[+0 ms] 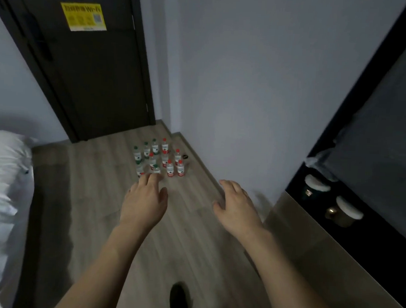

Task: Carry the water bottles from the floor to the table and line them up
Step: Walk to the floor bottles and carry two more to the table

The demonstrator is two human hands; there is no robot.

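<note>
While bottles [160,157] stand beyond left hand [145,199]

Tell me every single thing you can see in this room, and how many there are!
water bottles: about a dozen, clear with red or green caps, standing in a cluster on the floor by the wall corner
small dark round thing: one, on the floor right of the bottles; too small to tell what
door: one, dark, shut, behind the bottles
notice: one, yellow, stuck high on the door
bed: one, white bedding, at the left edge
table: one, pale top, at the right
cups: two, dark with white lids, on the dark shelf at the right
left hand: open, reaching toward the bottles
right hand: open, holding nothing
</note>
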